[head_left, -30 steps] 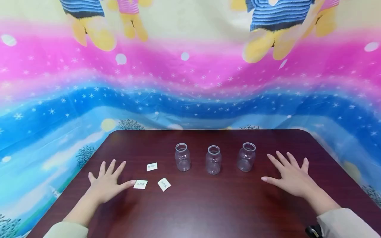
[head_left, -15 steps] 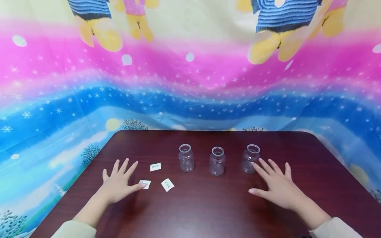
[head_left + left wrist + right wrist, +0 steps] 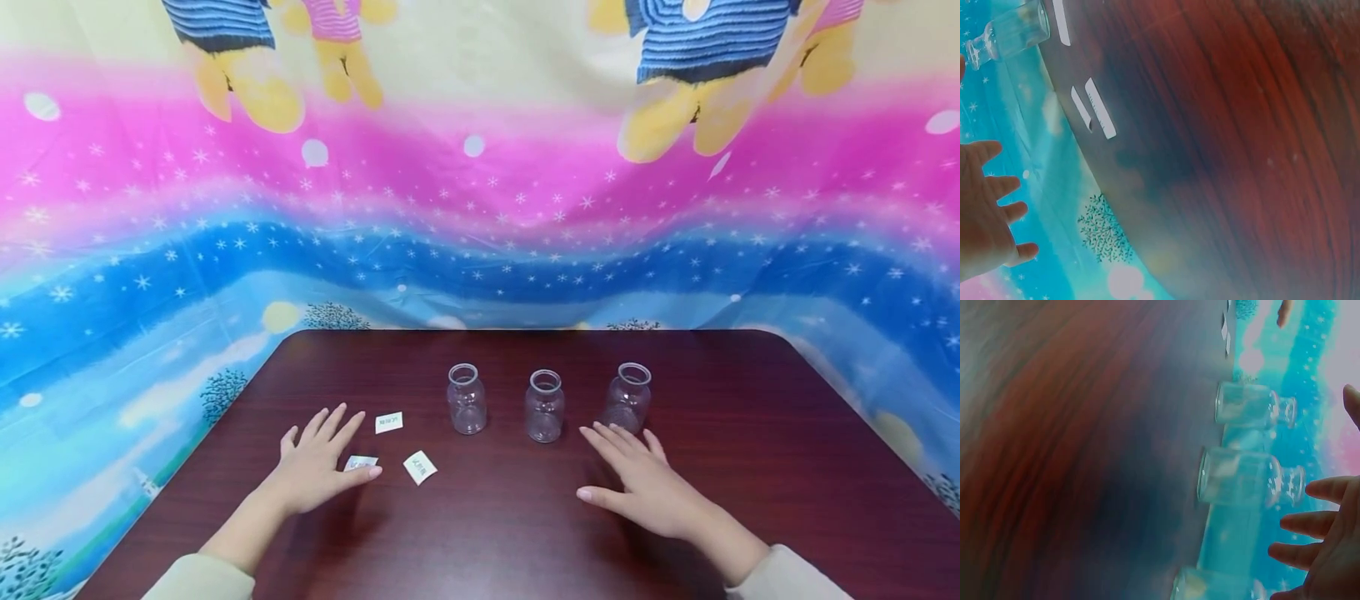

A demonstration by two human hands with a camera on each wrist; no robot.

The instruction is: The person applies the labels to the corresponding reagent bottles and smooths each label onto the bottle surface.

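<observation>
Three clear glass jars (image 3: 543,408): standing upright in a spaced row on the dark reddish wood-grain table (image 3: 480,533).
Three small paper labels (image 3: 420,468): lying apart, bearing printed characters, left of the jars.
Left hand (image 3: 311,471): empty, fingers spread wide, partly covering the near-left label (image 3: 362,461) from the head view.
Right hand (image 3: 648,487): empty, fingers spread, in front of the rightmost jar (image 3: 628,400), hiding part of its base; contact cannot be told.

The left hand (image 3: 315,468) and right hand (image 3: 643,483) reach forward, palms down, fingers (image 3: 348,430) straight and parted
</observation>
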